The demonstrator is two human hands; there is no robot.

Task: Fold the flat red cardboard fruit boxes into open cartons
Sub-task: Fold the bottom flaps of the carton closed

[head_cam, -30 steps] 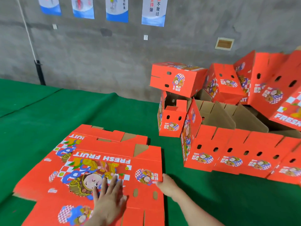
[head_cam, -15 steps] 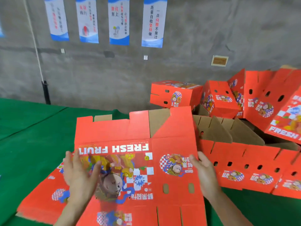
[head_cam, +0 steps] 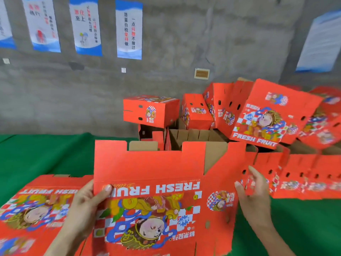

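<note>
A flat red cardboard fruit box (head_cam: 151,169) with "FRESH FRUIT" print is lifted upright in front of me. My left hand (head_cam: 84,209) grips its left edge, thumb on the printed face. My right hand (head_cam: 255,196) is at the box's right edge with fingers spread and nearly straight; whether it touches the cardboard is unclear. More flat red boxes (head_cam: 35,209) lie in a stack on the green cloth at the lower left.
Folded red cartons (head_cam: 150,110) are piled against the grey wall at the back right, some tipped over (head_cam: 273,115). A row of partly folded boxes (head_cam: 302,176) lies to the right. A green cloth (head_cam: 42,154) covers the surface. Posters hang on the wall.
The top flat box has been raised from the stack to upright. My left hand went from lying flat on it to gripping its left edge; my right hand's fingers have loosened at the right edge.
</note>
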